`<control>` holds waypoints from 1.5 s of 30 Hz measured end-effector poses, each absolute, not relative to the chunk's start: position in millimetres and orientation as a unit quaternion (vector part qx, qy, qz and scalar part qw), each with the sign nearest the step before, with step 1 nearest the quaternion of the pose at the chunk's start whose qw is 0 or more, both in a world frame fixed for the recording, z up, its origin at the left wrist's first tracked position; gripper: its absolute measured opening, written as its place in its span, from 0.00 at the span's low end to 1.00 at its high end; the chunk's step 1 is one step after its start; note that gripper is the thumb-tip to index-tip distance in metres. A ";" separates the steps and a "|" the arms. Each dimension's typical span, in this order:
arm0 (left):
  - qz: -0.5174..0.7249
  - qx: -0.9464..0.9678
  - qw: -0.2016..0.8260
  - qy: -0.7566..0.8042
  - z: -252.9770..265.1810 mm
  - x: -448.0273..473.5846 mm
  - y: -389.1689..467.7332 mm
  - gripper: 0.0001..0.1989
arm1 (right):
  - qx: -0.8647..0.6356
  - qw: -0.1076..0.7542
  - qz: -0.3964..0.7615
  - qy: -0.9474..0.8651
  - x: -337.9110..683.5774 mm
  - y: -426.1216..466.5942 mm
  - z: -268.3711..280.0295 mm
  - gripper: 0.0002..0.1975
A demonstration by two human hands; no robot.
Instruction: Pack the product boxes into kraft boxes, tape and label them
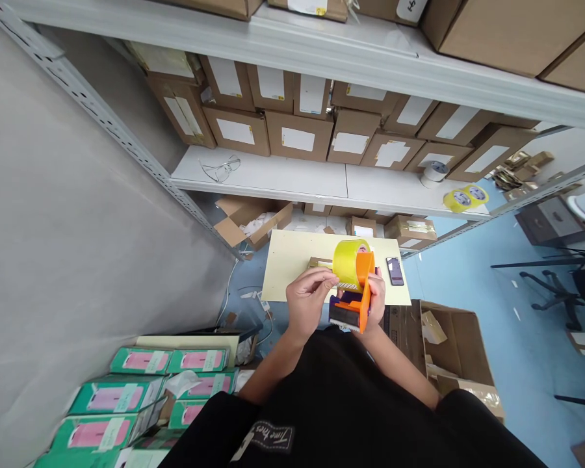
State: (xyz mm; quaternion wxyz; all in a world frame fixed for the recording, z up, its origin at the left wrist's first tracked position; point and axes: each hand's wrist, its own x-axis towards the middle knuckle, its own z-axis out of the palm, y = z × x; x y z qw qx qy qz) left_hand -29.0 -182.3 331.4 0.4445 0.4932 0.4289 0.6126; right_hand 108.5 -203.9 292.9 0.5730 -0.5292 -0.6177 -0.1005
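An orange and dark purple tape dispenser [365, 300] is gripped in my right hand [376, 300], whose fingers wrap around its far side. A yellow roll of tape [346, 261] sits on the dispenser, and a serrated metal edge shows at the end nearest my body. The fingertips of my left hand [308, 300] are pinched together at the lower left edge of the roll. Whether a loose tape end lies between them is too small to see. Behind the roll, a small cardboard box [316, 262] lies partly hidden on the pale yellow table [285, 260].
A phone [394, 271] lies near the table's right edge. Labelled cardboard boxes [297, 136] line the shelf beyond, with glasses [221, 169], white tape [433, 173] and yellow tape rolls [465, 197]. Open cartons stand at the right [461, 338] and behind the table [253, 221]; green boxes [107, 396] are stacked left.
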 end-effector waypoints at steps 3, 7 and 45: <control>0.608 0.496 0.450 0.426 332.3 -28.7 -183.3 0.09 | -0.524 0.579 -0.095 -0.618 109.8 -202.4 291.0 0.12; 0.623 0.466 0.445 0.444 330.8 -24.6 -188.0 0.10 | -0.521 0.588 -0.092 -0.612 108.4 -201.4 292.2 0.14; 0.457 0.669 0.363 0.461 345.4 -50.6 -172.9 0.07 | -0.538 0.489 -0.092 -0.681 126.5 -198.7 289.4 0.14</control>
